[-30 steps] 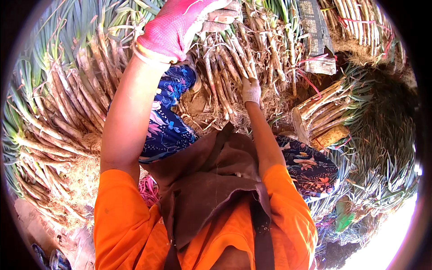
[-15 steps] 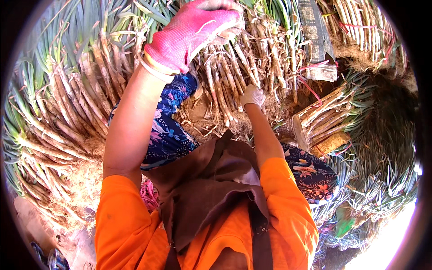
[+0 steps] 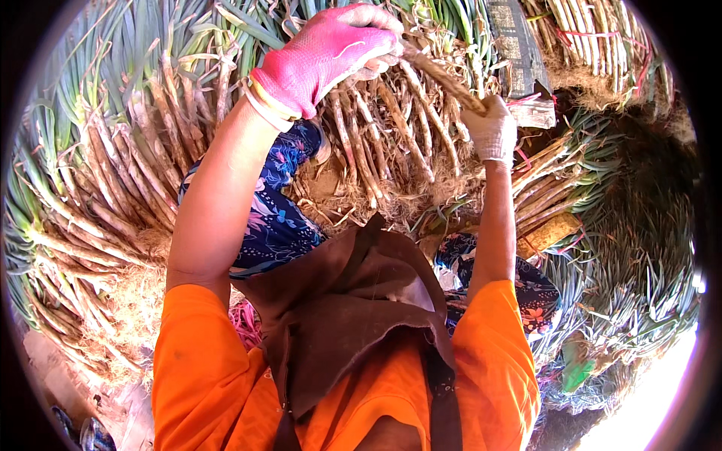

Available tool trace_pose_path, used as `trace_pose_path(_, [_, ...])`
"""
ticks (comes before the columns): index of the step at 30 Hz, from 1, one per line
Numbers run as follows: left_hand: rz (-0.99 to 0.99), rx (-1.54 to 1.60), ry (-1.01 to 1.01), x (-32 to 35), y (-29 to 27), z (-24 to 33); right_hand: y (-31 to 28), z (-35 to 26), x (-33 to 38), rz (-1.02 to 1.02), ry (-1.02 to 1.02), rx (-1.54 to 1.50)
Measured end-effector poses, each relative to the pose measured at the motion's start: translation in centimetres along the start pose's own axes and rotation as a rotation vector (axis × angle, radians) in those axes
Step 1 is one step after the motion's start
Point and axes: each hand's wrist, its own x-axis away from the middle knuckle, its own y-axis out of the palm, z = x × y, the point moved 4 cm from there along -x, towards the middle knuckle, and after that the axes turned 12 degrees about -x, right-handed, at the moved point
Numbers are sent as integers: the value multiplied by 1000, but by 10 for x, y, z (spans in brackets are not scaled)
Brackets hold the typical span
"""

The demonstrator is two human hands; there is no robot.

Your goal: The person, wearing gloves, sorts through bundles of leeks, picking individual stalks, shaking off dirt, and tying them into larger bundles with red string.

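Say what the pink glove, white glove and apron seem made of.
Pink glove: probably knit fabric, matte, showing fine texture. White glove: likely knit yarn, matte, with a ribbed-looking cuff. Apron: dull, perhaps thick cloth or soft leather; broad folds and ragged edge fit either.

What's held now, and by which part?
One slender brown plant stalk, by both visible ends: pink-gloved left hand at upper left, white-gloved right hand at lower right.

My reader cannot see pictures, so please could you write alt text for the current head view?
A right hand in a pale glove grips a brown stalk that reaches to a left hand in a pink glove. Many long, green-leaved onions lie around the person, who wears an orange shirt and brown apron.
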Motion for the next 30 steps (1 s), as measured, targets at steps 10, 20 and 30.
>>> trace_pose_path(10, [-51,-112,12,1,6,-4,-7,25,-4,-302,138,3])
trace_pose_path(20, [145,663,-386,-9,61,-55,-78,-141,71,-683,-27,-579])
trace_pose_path(30, [-131,546,136,57,-48,13,65,10,84,-219,292,-667])
